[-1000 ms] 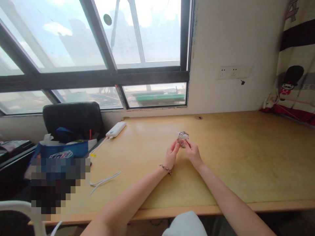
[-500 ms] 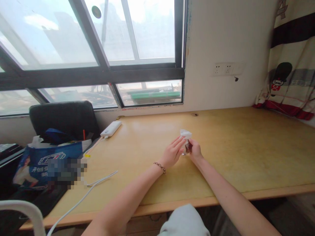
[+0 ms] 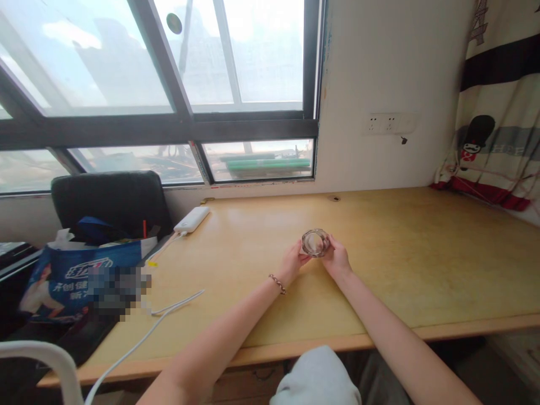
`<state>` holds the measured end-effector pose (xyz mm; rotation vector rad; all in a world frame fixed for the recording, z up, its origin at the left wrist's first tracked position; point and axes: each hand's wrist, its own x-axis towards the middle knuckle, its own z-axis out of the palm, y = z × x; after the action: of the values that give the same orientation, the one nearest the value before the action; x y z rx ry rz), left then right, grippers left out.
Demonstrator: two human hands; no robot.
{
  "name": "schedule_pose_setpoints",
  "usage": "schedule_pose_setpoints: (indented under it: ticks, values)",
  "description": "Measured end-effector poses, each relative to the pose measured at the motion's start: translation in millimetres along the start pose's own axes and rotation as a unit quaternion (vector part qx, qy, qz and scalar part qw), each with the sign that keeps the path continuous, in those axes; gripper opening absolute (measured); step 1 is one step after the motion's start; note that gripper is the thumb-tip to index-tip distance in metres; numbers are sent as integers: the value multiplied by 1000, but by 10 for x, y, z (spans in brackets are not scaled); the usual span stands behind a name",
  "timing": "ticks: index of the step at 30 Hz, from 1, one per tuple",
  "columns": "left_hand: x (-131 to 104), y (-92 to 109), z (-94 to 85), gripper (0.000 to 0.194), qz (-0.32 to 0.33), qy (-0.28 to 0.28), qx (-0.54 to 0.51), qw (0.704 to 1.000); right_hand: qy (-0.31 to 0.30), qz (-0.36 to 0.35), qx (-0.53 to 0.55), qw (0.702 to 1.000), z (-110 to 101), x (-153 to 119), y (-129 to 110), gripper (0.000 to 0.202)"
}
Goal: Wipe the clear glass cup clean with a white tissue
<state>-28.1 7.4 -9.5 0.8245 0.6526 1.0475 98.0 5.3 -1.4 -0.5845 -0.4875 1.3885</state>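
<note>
Over the desk, I hold a round glass ashtray between both hands, its open side tilted toward me. Its rim is thick, faceted and brownish, and a pale patch shows in its middle. My left hand grips the left side, fingers curled beneath and thumb near the rim; a bracelet circles that wrist. On the right side, my right hand clasps the glass with its fingers bent around the edge. The white tissue seen earlier cannot be made out clearly now.
A yellowish desk spreads beneath my hands. A white power bank lies at its left edge, with a white cable nearer me. Left of the desk, a blue bag rests by a black chair. A window is behind.
The ashtray has turned so its round open face shows. My left hand has moved from its front to its left side, and the white tissue has dropped from clear view.
</note>
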Motion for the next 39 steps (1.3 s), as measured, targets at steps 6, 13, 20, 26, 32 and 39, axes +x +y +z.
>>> schedule_pose_setpoints:
  ticks: [6,13,20,26,32,39]
  values:
    - [-31,34,4,38,-16,-30,-67,997,-104,-17,-43,993,105,-69,-5,13]
    - [13,209,-121,41,110,15,47,993,-179,105,-62,976,53,-97,-46,20]
    - [-77,223,-34,37,175,8,203,963,-138,89,-89,982,71,-78,66,29]
    - [-164,131,109,44,199,-4,158,967,-61,19,-39,997,-5,5,48,19]
    - [-100,-117,149,36,134,-89,84,983,-3,-11,14,1000,-84,73,36,24]
    - [-21,-84,-1,35,75,-45,-12,996,-72,-42,-127,988,25,-32,149,23]
